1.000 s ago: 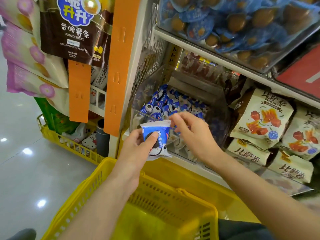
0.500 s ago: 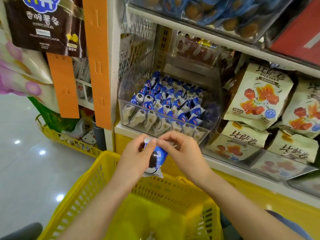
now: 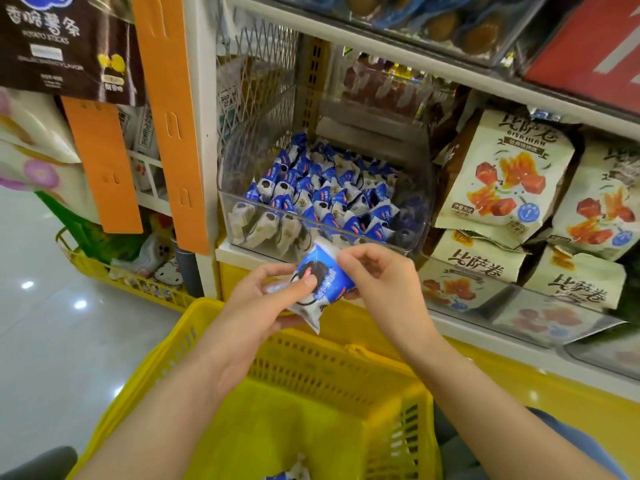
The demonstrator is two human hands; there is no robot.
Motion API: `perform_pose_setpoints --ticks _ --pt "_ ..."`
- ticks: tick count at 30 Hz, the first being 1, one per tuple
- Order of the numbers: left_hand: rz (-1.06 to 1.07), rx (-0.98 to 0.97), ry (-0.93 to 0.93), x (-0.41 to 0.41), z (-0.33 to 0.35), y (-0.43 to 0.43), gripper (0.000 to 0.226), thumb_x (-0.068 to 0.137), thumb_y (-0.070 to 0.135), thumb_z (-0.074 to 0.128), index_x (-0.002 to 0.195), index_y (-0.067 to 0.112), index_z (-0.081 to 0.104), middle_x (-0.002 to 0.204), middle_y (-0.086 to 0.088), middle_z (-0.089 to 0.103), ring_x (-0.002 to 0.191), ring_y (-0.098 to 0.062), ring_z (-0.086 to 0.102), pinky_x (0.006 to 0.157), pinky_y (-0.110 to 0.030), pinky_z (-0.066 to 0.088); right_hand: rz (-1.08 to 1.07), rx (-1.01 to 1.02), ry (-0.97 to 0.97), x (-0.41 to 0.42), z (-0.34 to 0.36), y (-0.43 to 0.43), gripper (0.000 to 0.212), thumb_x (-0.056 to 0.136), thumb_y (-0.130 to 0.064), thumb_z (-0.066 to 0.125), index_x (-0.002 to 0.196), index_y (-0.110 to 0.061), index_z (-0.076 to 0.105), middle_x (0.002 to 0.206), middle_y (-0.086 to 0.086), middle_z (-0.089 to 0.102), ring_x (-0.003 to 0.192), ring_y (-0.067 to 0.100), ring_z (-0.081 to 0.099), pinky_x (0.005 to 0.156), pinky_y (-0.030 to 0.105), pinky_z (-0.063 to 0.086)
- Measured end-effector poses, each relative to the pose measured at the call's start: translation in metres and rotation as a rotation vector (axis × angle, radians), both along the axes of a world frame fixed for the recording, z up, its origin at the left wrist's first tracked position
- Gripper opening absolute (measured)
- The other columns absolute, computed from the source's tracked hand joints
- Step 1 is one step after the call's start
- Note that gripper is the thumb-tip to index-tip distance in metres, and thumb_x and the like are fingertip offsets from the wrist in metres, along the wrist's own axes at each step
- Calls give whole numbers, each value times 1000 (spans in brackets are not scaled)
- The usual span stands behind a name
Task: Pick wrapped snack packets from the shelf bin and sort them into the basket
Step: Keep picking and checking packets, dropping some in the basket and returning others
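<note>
- Far left: a brown bag (image 3: 65,43) hangs up top, with 2 orange strips (image 3: 104,164) below and beside it.
- Low left: a floor basket (image 3: 100,268), yellow, sits on the floor and holds soft goods.
- Left hand (image 3: 256,306): grasping the packet (image 3: 322,282), thumb pressed on its face and fingers curled underneath.
- Packet: blue and white with a dark round cookie print, tilted. It is held in the air between both hands, just in front of the bin's front wall and above the basket's far rim.
- Bin (image 3: 239,168): clear, on the shelf behind the hands, filled with bin packets (image 3: 329,195) in the same blue and white.
- Right hand (image 3: 384,285): pinching the packet's upper right edge.
- Basket (image 3: 329,372): yellow, under both forearms. 1 dropped packet (image 3: 291,474) lies inside, at the frame's bottom edge.
- Right: cream bags (image 3: 502,174) with red-orange print, stacked on the shelf just beside the bin.
</note>
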State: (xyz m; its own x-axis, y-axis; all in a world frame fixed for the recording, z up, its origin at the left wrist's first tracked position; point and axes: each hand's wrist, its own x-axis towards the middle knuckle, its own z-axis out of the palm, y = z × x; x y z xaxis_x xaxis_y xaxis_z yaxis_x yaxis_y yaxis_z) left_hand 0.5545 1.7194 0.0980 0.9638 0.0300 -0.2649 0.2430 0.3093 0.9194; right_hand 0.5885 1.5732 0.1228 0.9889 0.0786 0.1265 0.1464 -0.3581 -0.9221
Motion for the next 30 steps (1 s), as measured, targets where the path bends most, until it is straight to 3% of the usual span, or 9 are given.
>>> perform_pose_setpoints --ticks 5,7,11,13,16,19,23,25,30 --pt "83 -222 -18 1 1 3 53 62 19 70 111 3 58 91 -7 74 79 -13 70 65 -23 56 34 220 331 -1 1 -6 7 92 -12 54 90 -11 61 81 7 68 64 6 64 55 19 55" --pt "129 -155 -50 2 -1 6 41 67 20 69 107 11 63 93 -3 74 84 -11 70 73 -25 54 118 198 425 -2 0 -6 10 91 -6 55 100 -5 58 78 9 64 68 11 60 60 20 57" --pt "176 294 -215 -2 -1 6 14 87 17 60 87 29 67 81 10 74 77 2 67 63 -8 47 257 -95 304 -2 -5 -4 44 83 -11 67 121 -16 46 100 -6 64 92 8 62 74 15 51" --pt "175 377 -251 -4 -2 5 19 89 14 57 82 27 68 77 9 72 69 5 65 57 -5 45 295 -104 268 -3 -6 -2 37 80 -15 70 112 -23 52 94 -12 61 80 -2 62 70 12 51" --pt "169 387 -235 -4 -2 4 19 90 12 56 82 23 68 77 6 72 65 3 64 57 -9 47 330 -75 244 -3 -7 -2 20 82 -11 68 87 -29 61 81 -11 62 63 -9 59 58 6 47" --pt "153 307 -176 -2 -4 4 10 89 18 59 85 21 68 79 2 73 74 -5 68 67 -18 53 299 -27 267 -1 -7 -4 16 84 -12 65 87 -27 60 82 -8 63 60 -11 59 50 5 42" --pt "168 324 -158 -1 -4 4 11 89 18 58 83 18 68 80 -4 72 78 -17 68 75 -36 55 298 -62 213 -1 -8 -3 20 87 -16 62 106 -20 57 98 0 64 83 4 63 70 14 52" --pt "157 385 -205 -2 -3 4 16 89 15 57 77 19 67 71 -2 71 70 -13 66 69 -32 55 306 -103 120 -3 -10 1 18 89 -20 59 107 -20 56 99 -3 64 91 7 62 81 19 52" --pt "62 463 -248 -5 0 1 24 89 14 57 67 22 63 59 8 67 57 -1 61 53 -15 49 246 -81 46 -7 -9 4 11 88 -21 61 82 -13 65 79 5 69 75 18 65 72 37 54"
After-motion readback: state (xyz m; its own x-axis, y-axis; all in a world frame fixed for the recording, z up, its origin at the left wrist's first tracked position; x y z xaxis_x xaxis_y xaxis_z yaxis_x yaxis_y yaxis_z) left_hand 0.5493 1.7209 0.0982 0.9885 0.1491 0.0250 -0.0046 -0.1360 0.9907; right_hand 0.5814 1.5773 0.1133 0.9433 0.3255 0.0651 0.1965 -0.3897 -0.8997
